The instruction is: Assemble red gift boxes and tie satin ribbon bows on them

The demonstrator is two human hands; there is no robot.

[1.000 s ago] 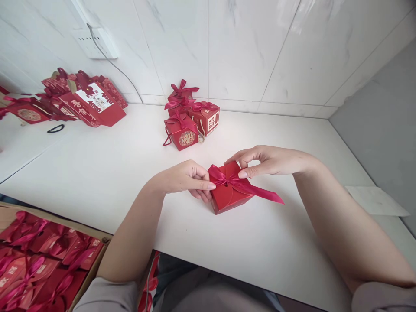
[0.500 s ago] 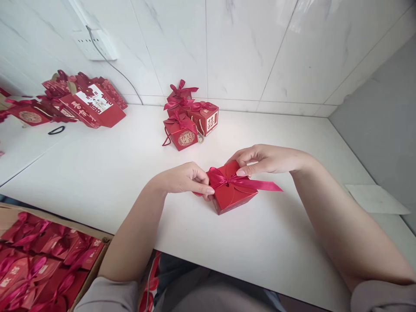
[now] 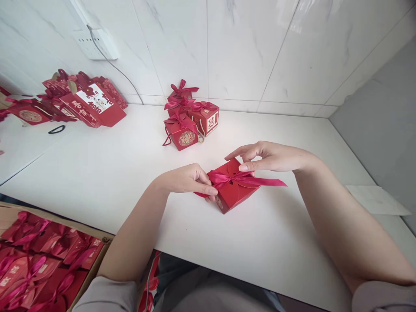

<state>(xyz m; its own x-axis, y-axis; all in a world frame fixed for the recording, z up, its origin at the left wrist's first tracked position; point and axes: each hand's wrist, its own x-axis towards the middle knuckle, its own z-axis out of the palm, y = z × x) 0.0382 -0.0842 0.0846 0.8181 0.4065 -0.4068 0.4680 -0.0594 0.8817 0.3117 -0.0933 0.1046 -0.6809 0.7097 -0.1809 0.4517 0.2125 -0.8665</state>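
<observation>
A small red gift box (image 3: 234, 190) sits on the white table (image 3: 97, 173) in front of me, with a magenta satin ribbon (image 3: 260, 181) across its top. My left hand (image 3: 186, 180) pinches one end of the ribbon at the box's left side. My right hand (image 3: 264, 157) pinches the ribbon over the box's top, and the loose tail trails out to the right. The box is turned with one corner toward me.
Three finished red boxes with bows (image 3: 188, 117) stand near the back wall. A pile of flat red boxes (image 3: 81, 100) lies at the far left by a black hair tie (image 3: 56, 129). A cardboard carton (image 3: 42, 260) of red boxes is at lower left; white paper (image 3: 377, 200) at right.
Both hands drew the ribbon tighter across the box top, flattening the loop. The box turned a little, its near corner swinging toward me, and the ribbon tail rose slightly to the right.
</observation>
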